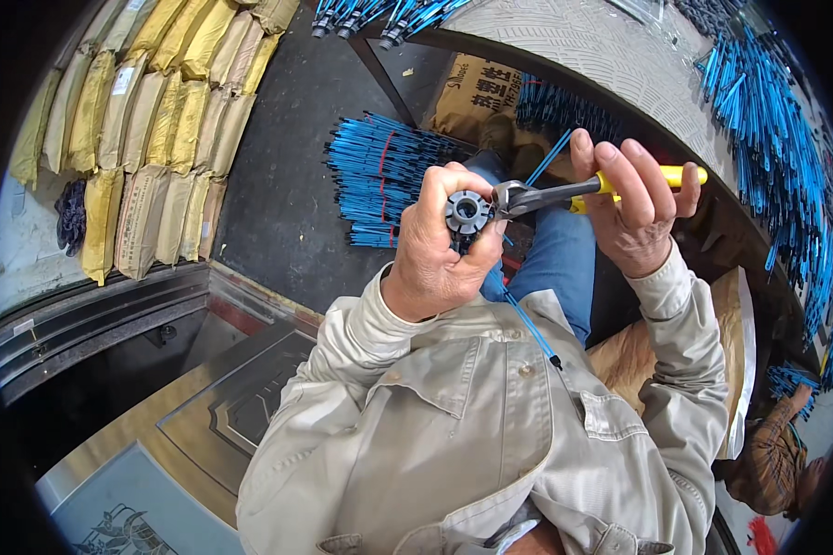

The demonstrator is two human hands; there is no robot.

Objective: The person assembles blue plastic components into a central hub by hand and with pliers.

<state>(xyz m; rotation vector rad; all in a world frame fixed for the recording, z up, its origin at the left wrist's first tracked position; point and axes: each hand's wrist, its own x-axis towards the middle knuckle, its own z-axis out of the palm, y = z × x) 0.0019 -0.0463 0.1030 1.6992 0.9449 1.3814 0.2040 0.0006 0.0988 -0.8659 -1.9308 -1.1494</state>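
My left hand [440,259] is closed around a round, dark grey plastic fitting [469,198], which has a notched rim and a hole in its centre. Thin blue rods stick out around this fitting: one blue rod [530,328] with a black tip runs down toward my jacket, another [551,157] slants up and away. My right hand [634,203] grips pliers [555,195] by their yellow handles. Their metal jaws touch or nearly touch the right side of the fitting, close to my left fingers. What lies between the jaws is too small to make out.
Bundled blue rods [370,176] lie beyond my left hand. A textured table [565,46] at the upper right carries more blue rods [759,120]. Yellow sacks [157,120] are stacked at the left. A brown sack [477,92] stands under the table. Another person [773,453] handles rods at the far right.
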